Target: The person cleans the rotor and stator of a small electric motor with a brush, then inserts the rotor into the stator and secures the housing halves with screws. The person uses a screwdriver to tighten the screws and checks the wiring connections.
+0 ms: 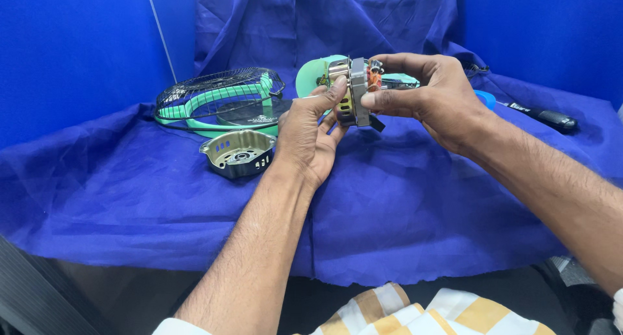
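Note:
Both hands hold a small fan motor, a metal block with copper windings, raised above the blue cloth. My left hand grips it from the left, fingertips on its brass-coloured housing. My right hand pinches it from the right, thumb on its steel core. A loose metal motor cover lies on the cloth just left of my left hand.
A black wire fan guard with a green rim rests at the back left. Pale green fan blades show behind the motor. A black-handled tool lies at the right. Blue cloth covers the table; blue walls stand behind.

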